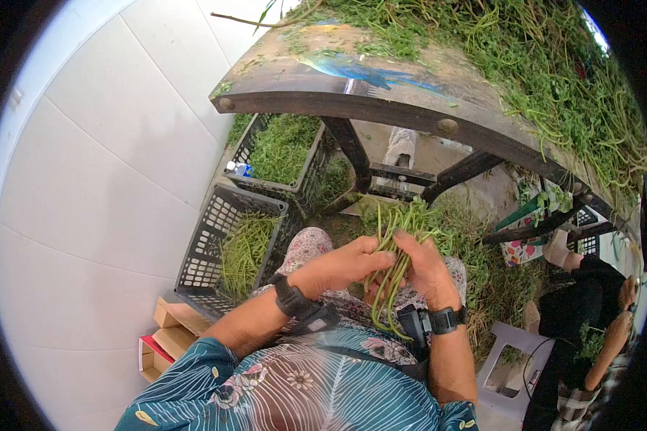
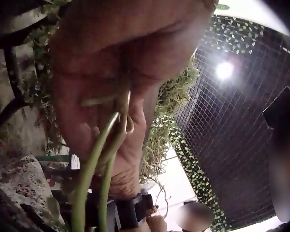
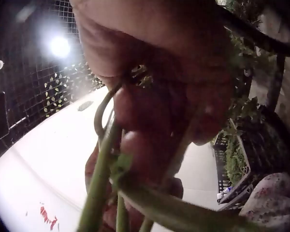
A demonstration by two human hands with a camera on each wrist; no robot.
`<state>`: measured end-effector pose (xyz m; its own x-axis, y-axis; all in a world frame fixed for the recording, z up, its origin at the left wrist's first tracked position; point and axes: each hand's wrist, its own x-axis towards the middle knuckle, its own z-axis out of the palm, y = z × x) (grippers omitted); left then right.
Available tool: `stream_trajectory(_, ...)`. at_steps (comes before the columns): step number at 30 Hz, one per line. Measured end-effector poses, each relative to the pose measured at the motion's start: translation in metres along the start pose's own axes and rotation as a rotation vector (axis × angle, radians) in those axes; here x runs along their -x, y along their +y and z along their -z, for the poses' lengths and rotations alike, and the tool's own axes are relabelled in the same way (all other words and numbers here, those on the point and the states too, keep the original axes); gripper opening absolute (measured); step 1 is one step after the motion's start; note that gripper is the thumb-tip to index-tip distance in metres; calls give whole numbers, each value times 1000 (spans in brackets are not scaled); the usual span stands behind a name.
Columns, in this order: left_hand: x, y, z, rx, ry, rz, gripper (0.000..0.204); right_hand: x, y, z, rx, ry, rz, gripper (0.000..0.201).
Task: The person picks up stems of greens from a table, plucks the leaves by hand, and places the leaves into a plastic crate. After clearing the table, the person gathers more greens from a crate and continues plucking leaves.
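Observation:
In the head view a bunch of long green stems (image 1: 389, 287) with leafy tops hangs between the two hands above the lap. The left hand (image 1: 351, 264) pinches the stems from the left side, its thumb across them. Around the same bunch the right hand (image 1: 425, 267) is curled from the right, thumb on top. Up close, the left wrist view has stems (image 2: 92, 179) running down from the curled left hand (image 2: 111, 63). Thick stems (image 3: 101, 179) pass under the fingers of the right hand (image 3: 154, 72) in the right wrist view.
A table (image 1: 410, 115) heaped with greens (image 1: 539, 79) stands ahead. Two black crates, one with leaves (image 1: 284, 147) and one with stems (image 1: 248, 251), stand at the left by a cardboard box (image 1: 176, 327). At the right are a plastic stool (image 1: 507, 359) and another person (image 1: 589, 323).

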<state>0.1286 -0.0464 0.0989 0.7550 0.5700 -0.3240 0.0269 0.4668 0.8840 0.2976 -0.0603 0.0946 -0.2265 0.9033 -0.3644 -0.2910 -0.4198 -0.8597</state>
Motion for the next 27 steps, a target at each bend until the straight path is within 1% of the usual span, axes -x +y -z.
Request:
stream_trajectory(2, 0, 1, 0, -116, -8, 20, 30, -1, 4, 2, 29, -28, -10, 30)
stream_trajectory(5, 6, 4, 1, -223, -92, 73, 31, 1, 7, 4, 110, -81, -33, 33)
stream_trajectory(7, 7, -1, 3, -205, -149, 118, 31, 5, 2, 5, 214, -115, -81, 35)
stream_trajectory(8, 7, -4, 4, -195, -177, 141, 31, 6, 0, 3, 171, -121, -46, 33)
stream_trajectory(10, 5, -11, 5, -184, -193, 126, 33, 7, -3, -4, 85, -132, 22, 29)
stream_trajectory(13, 4, -11, 4, -181, -221, 77, 35, 8, -5, -7, 6, -86, 62, 29)
stream_trajectory(16, 0, -16, 3, -225, -251, 50, 37, 6, -4, -1, -66, -111, 41, 33)
stream_trajectory(20, 1, -15, 3, -238, -269, 54, 36, 8, -4, -5, -150, -87, 33, 30)
stream_trajectory(22, -1, -16, 7, -340, -293, 46, 36, 6, -3, -6, -150, -74, 26, 30)
stream_trajectory(23, -2, -15, 9, -390, -306, 42, 36, 5, -3, -6, -204, -48, 40, 30)
stream_trajectory(25, 0, -10, 8, -491, -111, -71, 38, 3, -1, -4, -312, 5, 68, 30)
stream_trajectory(26, 2, -7, 7, -540, -13, -127, 39, 3, -1, -3, -299, 12, 85, 30)
stream_trajectory(27, 2, -5, 6, -453, 50, -166, 40, 2, -1, -1, -285, 19, 102, 30)
